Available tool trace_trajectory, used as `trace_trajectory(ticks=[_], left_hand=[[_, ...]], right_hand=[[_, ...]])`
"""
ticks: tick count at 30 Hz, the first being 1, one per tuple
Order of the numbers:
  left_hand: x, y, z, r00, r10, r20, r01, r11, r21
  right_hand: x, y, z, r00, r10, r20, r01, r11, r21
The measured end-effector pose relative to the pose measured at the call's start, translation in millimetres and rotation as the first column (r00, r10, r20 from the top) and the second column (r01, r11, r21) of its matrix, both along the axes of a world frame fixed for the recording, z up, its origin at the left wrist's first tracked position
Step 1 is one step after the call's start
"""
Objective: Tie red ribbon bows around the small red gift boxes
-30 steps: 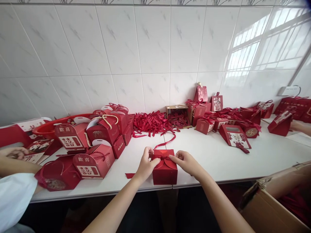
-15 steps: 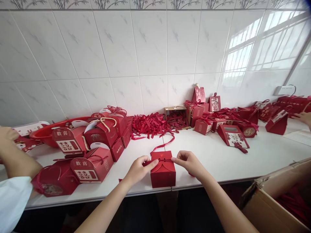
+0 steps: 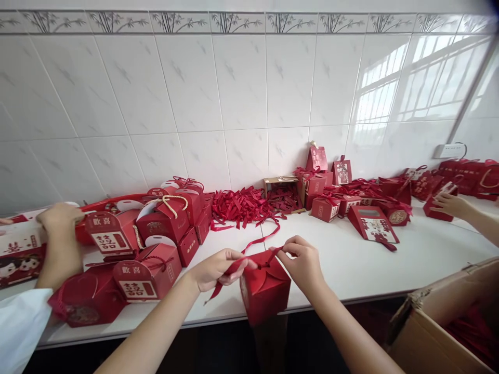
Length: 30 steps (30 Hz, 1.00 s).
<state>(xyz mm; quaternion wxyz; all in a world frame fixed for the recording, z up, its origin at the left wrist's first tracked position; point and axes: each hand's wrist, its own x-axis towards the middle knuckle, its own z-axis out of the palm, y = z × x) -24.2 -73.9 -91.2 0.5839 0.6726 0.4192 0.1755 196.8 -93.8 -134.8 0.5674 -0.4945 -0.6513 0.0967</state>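
Note:
A small red gift box (image 3: 268,291) stands tilted at the table's front edge, its top closed by curved overlapping flaps. A dark red ribbon (image 3: 215,292) runs through the holes in its top. My left hand (image 3: 224,267) is closed round one side of the ribbon, left of the box, and a loose tail hangs below the fingers. At the box's right top edge my right hand (image 3: 300,257) pinches the other side of the ribbon. Behind the box, a loose ribbon strip (image 3: 261,240) curls back toward the ribbon heap.
Finished red boxes (image 3: 150,270) are stacked at left, beside a co-worker's arm (image 3: 62,244). A heap of ribbons (image 3: 241,205) lies at the back. More boxes (image 3: 374,223) stand right, where another person's hand (image 3: 454,205) touches one. An open cardboard carton (image 3: 432,332) is at lower right.
My hands have pulled the ribbon up and apart, and the box has turned and tilted. Left, the co-worker's hand moved onto a printed box; right, another hand reached a red box.

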Motion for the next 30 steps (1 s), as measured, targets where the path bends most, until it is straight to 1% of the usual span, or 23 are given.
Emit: trace_trajectory(ticks=[1, 3, 4, 5, 6, 8, 9, 10, 11, 12, 14, 16, 19, 22, 24, 27, 30], left_hand=[[6, -3, -0.3, 0.996, 0.060, 0.068, -0.061, 0.998, 0.017], [17, -9, -3.4, 0.968, 0.186, 0.166, -0.199, 0.978, 0.066], [22, -12, -5.8, 0.955, 0.231, 0.186, -0.256, 0.958, 0.126], [27, -15, -8.7, 0.948, 0.260, 0.182, -0.297, 0.929, 0.222], [32, -19, -11.7, 0.945, 0.281, 0.165, -0.322, 0.883, 0.342], [39, -25, -17.8, 0.945, 0.311, 0.101, -0.310, 0.750, 0.584], [42, -27, -20.6, 0.943, 0.327, 0.063, -0.282, 0.684, 0.672], [44, -29, -23.2, 0.940, 0.342, 0.024, -0.250, 0.636, 0.730], [46, -31, -25.6, 0.937, 0.349, -0.006, -0.221, 0.608, 0.762], [46, -32, -27.6, 0.936, 0.350, -0.026, -0.200, 0.594, 0.779], [46, -32, -30.9, 0.940, 0.339, -0.031, -0.186, 0.588, 0.787], [44, -31, -32.8, 0.951, 0.309, -0.002, -0.194, 0.602, 0.774], [40, -26, -31.3, 0.975, 0.220, 0.037, -0.178, 0.664, 0.726], [35, -18, -24.4, 0.992, 0.119, 0.029, -0.107, 0.732, 0.673], [32, -12, -18.5, 0.997, 0.082, 0.008, -0.068, 0.763, 0.643], [31, -5, -12.3, 0.997, 0.072, -0.023, -0.043, 0.786, 0.617], [33, -3, -12.0, 0.994, 0.101, -0.035, -0.059, 0.787, 0.614]], right_hand=[[-4, -1, 2.8, 0.997, 0.037, -0.064, -0.038, 0.999, -0.004], [-8, -3, 9.8, 0.980, 0.130, -0.148, -0.143, 0.986, -0.084], [-10, -4, 13.3, 0.971, 0.166, -0.171, -0.191, 0.971, -0.142], [-11, -5, 16.1, 0.964, 0.190, -0.184, -0.226, 0.953, -0.202], [-13, -5, 18.2, 0.960, 0.206, -0.187, -0.250, 0.934, -0.255], [-16, -5, 19.5, 0.956, 0.237, -0.174, -0.283, 0.905, -0.318], [-18, -4, 19.1, 0.952, 0.261, -0.163, -0.301, 0.896, -0.326], [-20, -3, 18.3, 0.946, 0.284, -0.156, -0.321, 0.888, -0.330], [-21, -2, 17.4, 0.941, 0.303, -0.149, -0.336, 0.880, -0.335], [-21, -1, 16.7, 0.938, 0.315, -0.141, -0.345, 0.874, -0.342], [-20, 0, 16.0, 0.939, 0.321, -0.127, -0.345, 0.862, -0.370], [-18, 3, 16.2, 0.935, 0.341, -0.096, -0.350, 0.847, -0.399], [-14, 7, 17.6, 0.913, 0.406, -0.030, -0.380, 0.821, -0.427], [-11, 12, 20.0, 0.885, 0.465, 0.030, -0.403, 0.797, -0.450], [-10, 14, 21.9, 0.863, 0.499, 0.074, -0.415, 0.786, -0.458], [-10, 17, 24.4, 0.832, 0.537, 0.139, -0.425, 0.778, -0.461], [-10, 19, 26.5, 0.808, 0.557, 0.192, -0.425, 0.777, -0.465]])
